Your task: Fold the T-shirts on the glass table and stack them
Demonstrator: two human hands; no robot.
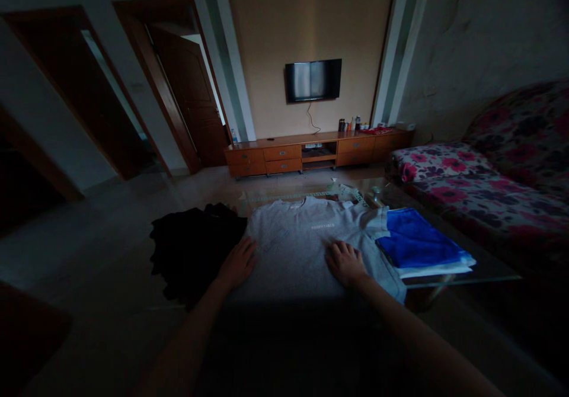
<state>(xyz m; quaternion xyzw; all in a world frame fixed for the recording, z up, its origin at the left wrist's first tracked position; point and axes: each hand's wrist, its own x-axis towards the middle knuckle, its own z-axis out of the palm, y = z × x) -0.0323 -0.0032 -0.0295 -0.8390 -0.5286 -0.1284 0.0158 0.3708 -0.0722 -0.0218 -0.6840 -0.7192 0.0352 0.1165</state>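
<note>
A grey T-shirt (288, 261) with small pale lettering on the chest lies spread front side up on a glass table (484, 278). Its collar points away from me and its lower part falls into shadow. My left hand (240, 261) rests on the shirt's left side, fingers lying on the cloth. On the right half of the shirt, below the lettering, lies my right hand (345, 261), its fingers apart and slightly bent. Dark black clothing (191, 255) is heaped left of the shirt. To the right sits a folded blue garment (418, 237) on top of white cloth (444, 271).
Beyond the table a long wooden cabinet (284, 154) stands under a wall-mounted television (313, 80), with several bottles (349, 125) on top. A flower-patterned sofa (471, 201) runs along the right. To the left is a partly open wooden door (189, 92). The room is dim.
</note>
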